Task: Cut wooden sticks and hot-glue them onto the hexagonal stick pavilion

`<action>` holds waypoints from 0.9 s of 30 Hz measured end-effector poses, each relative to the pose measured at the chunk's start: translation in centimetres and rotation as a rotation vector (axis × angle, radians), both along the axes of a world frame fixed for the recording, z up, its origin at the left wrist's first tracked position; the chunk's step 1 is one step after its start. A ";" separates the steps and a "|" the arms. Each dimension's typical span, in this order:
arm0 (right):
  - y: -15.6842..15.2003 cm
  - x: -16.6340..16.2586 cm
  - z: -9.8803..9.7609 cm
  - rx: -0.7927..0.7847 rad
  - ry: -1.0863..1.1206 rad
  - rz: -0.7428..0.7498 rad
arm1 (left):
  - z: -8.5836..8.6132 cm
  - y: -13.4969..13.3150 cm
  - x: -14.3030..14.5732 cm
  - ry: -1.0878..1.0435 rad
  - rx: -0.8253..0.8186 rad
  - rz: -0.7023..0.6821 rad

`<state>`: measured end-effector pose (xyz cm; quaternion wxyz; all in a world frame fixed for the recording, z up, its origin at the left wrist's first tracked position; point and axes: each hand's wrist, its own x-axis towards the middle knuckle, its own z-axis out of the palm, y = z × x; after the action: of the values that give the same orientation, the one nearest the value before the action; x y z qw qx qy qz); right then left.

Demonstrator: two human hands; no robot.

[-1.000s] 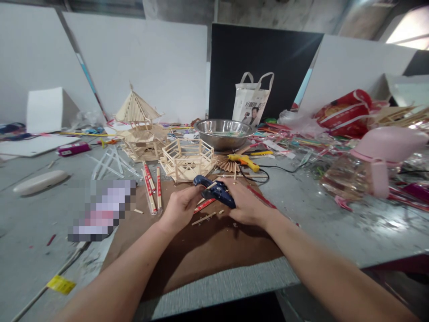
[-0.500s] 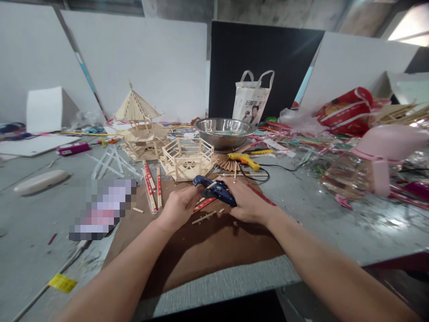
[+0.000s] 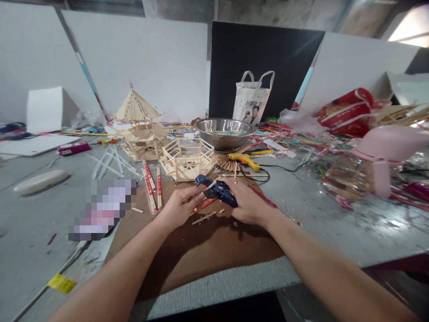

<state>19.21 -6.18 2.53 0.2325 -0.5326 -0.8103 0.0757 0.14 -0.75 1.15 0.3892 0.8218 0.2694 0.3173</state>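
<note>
My right hand point(image 3: 247, 202) is wrapped round a dark blue hand cutter point(image 3: 221, 193), its hooked jaw pointing left. A thin wooden stick point(image 3: 212, 184) lies across the jaw. My left hand point(image 3: 179, 206) pinches the stick's near end, thumb and fingers close to the jaw. Whether the blade bites into the wood I cannot tell. Below both hands, a cut stick point(image 3: 204, 218) and small offcuts lie on the brown sheet point(image 3: 201, 250). Just beyond stands a six-sided railing frame of sticks point(image 3: 188, 161).
A stick pavilion point(image 3: 139, 120) stands behind on the left. Red-wrapped stick bundles point(image 3: 159, 188) and a phone point(image 3: 103, 210) lie left. A yellow glue gun point(image 3: 244, 161) with a black cable sits near a steel bowl point(image 3: 224, 134). A pink-lidded jug point(image 3: 355, 174) stands right.
The cutter has shifted very slightly right, and my left hand has turned a little, its fingers showing more openly around the stick. The rest is unchanged.
</note>
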 end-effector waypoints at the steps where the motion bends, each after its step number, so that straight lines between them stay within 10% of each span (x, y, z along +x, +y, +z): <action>1: 0.0 0.0 0.0 0.000 -0.004 -0.011 | 0.0 0.0 0.0 0.005 0.008 0.000; 27: 0.0 0.2 -0.5 0.020 -0.058 -0.012 | 0.1 -0.1 -0.2 0.033 -0.001 -0.058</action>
<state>19.38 -6.16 2.05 0.2147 -0.5369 -0.8143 0.0506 -0.10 -0.90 1.29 0.3943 0.8341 0.2521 0.2919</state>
